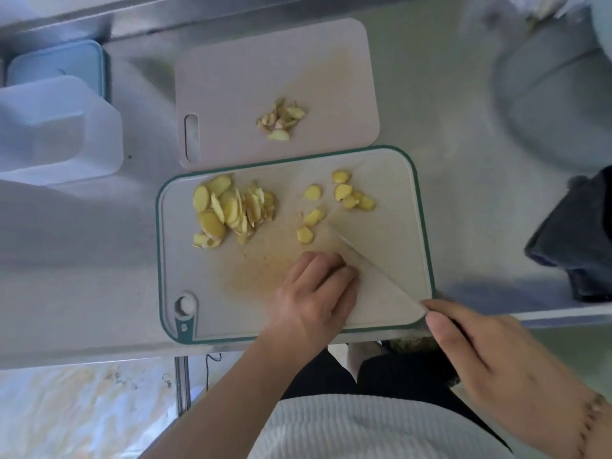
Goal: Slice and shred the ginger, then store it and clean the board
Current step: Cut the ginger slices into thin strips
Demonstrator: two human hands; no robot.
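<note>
ginger slices (231,207), thin pale-yellow ovals on green-rimmed board (427,226)

Left hand (314,286) curled — right hand (490,356) gripping

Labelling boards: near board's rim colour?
Teal rim, off-white face; head view.

ginger slices (231,208) lie on the near board (390,279), scraps (281,120) on the board behind (238,77).
</note>
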